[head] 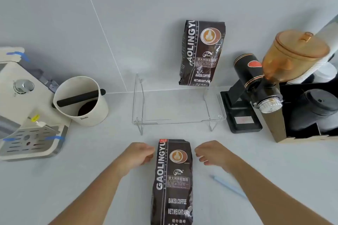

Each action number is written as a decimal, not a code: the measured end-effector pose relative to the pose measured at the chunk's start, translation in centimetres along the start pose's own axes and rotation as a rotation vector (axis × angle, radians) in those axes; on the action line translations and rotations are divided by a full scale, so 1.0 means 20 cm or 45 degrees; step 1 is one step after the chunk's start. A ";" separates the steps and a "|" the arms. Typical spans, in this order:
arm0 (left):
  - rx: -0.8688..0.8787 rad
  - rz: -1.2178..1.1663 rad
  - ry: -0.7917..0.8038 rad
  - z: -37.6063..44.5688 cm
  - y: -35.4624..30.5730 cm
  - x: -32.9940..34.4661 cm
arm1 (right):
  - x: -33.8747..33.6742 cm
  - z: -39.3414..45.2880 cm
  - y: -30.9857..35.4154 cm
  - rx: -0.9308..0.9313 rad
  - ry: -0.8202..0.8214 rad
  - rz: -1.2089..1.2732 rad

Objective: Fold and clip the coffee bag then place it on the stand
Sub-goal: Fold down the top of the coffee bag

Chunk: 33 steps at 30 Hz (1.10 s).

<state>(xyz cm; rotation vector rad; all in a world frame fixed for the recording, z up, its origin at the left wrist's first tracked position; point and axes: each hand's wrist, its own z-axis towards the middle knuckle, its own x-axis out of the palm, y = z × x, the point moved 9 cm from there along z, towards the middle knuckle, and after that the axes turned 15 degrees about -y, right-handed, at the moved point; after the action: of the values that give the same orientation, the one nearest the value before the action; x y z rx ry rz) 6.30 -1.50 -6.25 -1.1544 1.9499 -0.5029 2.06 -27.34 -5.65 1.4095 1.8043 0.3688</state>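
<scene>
A dark brown coffee bag [172,181] lies flat on the white counter right in front of me, its top end pointing away. My left hand [138,155] hovers just left of the bag's top, fingers curled loosely, holding nothing. My right hand [212,153] hovers just right of the top, fingers bent downward and apart, also with nothing in it. A pale blue clip [227,185] lies on the counter under my right forearm. The clear acrylic stand [139,107] sits behind the bag. A second coffee bag [202,53] stands on the stand's right rear, leaning on the wall.
A cream espresso machine [23,107] and a white knock box [82,100] stand at the left. A black grinder with an amber hopper [263,86] and a box of black cup lids [311,111] stand at the right. A tiled wall lies behind.
</scene>
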 end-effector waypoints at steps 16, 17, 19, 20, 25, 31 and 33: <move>-0.175 -0.511 -0.032 -0.02 -0.01 0.16 | 0.12 0.01 0.03 -0.028 -0.363 0.342; -0.161 -0.528 -0.029 -0.04 -0.02 0.15 | 0.12 -0.01 0.04 -0.051 -0.388 0.336; -0.144 -0.566 -0.034 -0.07 -0.02 0.12 | 0.12 -0.05 0.08 -0.102 -0.422 0.334; -0.130 -0.583 -0.050 -0.09 -0.02 0.09 | 0.12 -0.08 0.10 -0.141 -0.428 0.324; -0.037 -0.712 -0.146 -0.22 -0.06 -0.03 | 0.10 -0.26 0.21 -0.340 -0.415 0.313; 0.119 -0.808 -0.082 -0.45 -0.16 -0.07 | 0.00 -0.51 0.26 -0.541 -0.457 0.325; 0.179 -0.824 -0.081 -0.53 -0.19 -0.08 | -0.02 -0.58 0.26 -0.555 -0.413 0.403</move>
<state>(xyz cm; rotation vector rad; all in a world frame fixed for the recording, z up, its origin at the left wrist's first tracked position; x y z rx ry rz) 0.34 -2.66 3.33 -1.6796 1.4291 -0.9071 -2.92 -23.22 5.42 1.3460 1.1554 0.6163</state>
